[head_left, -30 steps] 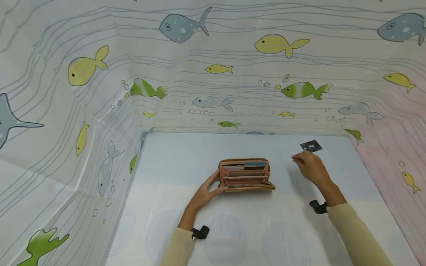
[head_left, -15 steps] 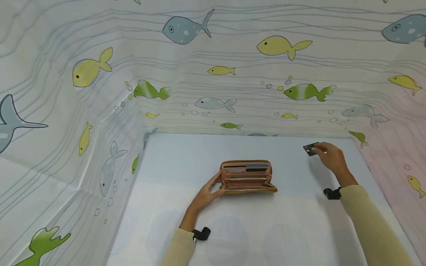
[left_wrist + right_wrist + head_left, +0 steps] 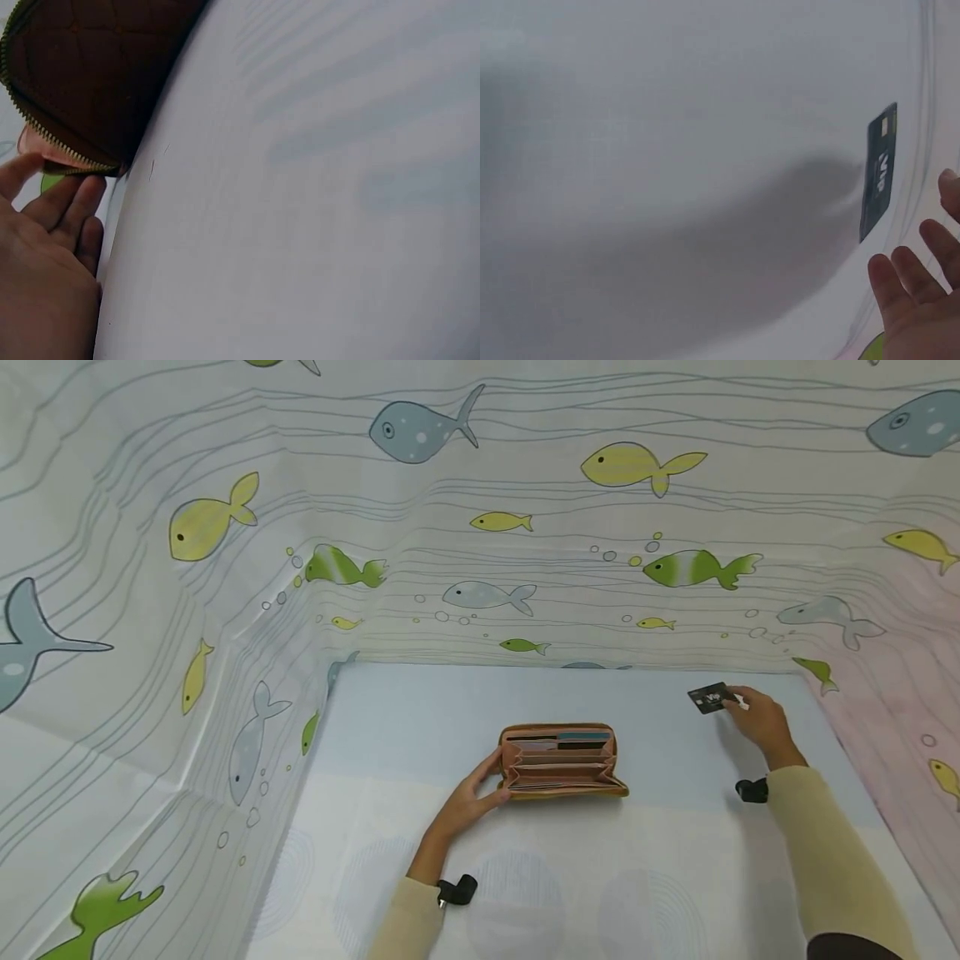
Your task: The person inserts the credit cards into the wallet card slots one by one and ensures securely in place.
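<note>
A brown zip-around wallet (image 3: 558, 770) stands unzipped mid-table in the head view, its pink compartments facing up and several cards in its slots. My left hand (image 3: 463, 810) holds it by the left end, thumb at the lower corner. From the left wrist, the quilted outside of the wallet (image 3: 97, 67) and its brass zip show above the fingers. A black card marked VIP (image 3: 705, 697) lies flat at the far right. Over its right edge in the head view is my right hand (image 3: 763, 727); the right wrist view shows its fingers (image 3: 889, 289) spread, apart from the card.
A white table (image 3: 420, 710) with pale circle patterns lies under everything. Fish-printed sheeting (image 3: 420, 552) rises behind it and along both sides. Black wrist cameras (image 3: 457, 890) are strapped to both wrists.
My right hand has moved right and away from me to the black card, then slightly farther right, uncovering more of it. The left hand keeps its hold on the wallet; the head view has shifted slightly.
</note>
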A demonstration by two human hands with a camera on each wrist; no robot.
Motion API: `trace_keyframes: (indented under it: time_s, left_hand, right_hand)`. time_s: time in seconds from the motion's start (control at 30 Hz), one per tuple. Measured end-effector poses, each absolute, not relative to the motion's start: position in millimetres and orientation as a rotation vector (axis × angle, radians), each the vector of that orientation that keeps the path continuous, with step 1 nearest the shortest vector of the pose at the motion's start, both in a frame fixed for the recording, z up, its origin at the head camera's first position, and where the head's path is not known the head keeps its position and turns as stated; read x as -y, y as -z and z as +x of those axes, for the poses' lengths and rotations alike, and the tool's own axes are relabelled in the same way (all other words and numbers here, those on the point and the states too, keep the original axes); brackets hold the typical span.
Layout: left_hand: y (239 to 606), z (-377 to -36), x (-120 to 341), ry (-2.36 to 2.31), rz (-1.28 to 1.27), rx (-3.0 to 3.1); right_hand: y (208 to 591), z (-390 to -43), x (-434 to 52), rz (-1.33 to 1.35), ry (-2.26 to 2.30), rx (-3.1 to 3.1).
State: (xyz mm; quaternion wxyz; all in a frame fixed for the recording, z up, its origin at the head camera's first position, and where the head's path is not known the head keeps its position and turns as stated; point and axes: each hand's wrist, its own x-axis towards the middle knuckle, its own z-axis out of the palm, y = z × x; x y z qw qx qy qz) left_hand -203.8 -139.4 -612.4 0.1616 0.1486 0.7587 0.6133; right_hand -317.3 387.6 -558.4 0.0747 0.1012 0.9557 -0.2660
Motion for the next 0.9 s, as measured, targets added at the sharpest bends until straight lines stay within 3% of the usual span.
trace_keyframes:
  time_s: [0.4, 0.9]
  left_hand:
    - [613, -203, 138, -1.74, 0.395, -2.181]
    - [613, -203, 138, -1.747, 0.404, -2.181]
  right_hand:
    - [578, -325, -381, 0.078, 0.712, -2.801]
    - [581, -322, -378, 0.0, 0.456, -2.777]
